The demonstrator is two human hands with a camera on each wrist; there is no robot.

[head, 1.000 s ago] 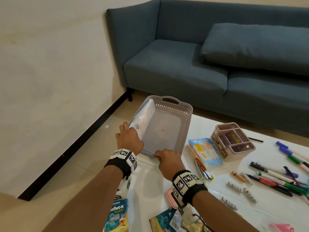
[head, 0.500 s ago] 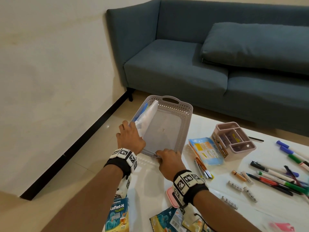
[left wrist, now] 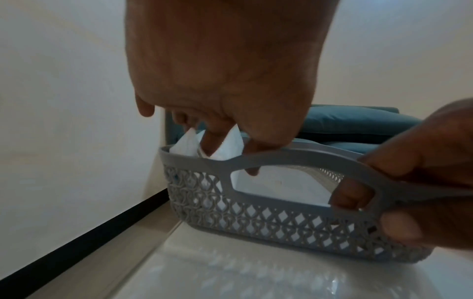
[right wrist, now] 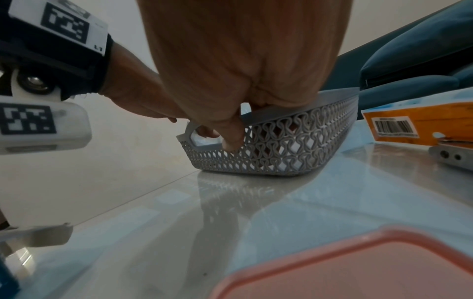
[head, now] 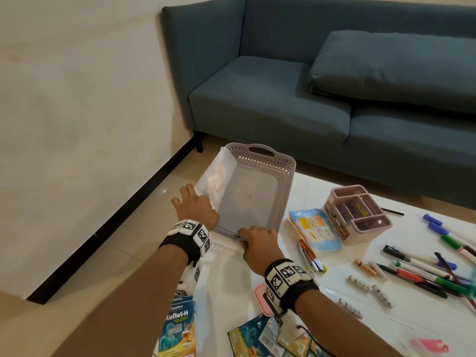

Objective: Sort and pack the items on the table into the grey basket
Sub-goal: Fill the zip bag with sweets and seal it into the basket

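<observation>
Grey basket (head: 260,191) at the near-left corner of the white table (head: 304,274). Right hand (head: 260,244) curled round its near handle, thumb outside. Left hand (head: 197,211) pinching a white packet (head: 215,177) stood against the basket's left inner wall.

Bare forearms, no sleeves; black band (head: 180,244) on the left wrist, ringed with white blocks printed with black square markers; same black band (head: 296,287) and marker blocks on the right wrist; white camera housing (right wrist: 38,125) slung under the left wrist, marker on its face, round metal screw above it; thin black cable (head: 306,333) trailing under the right wrist.
</observation>
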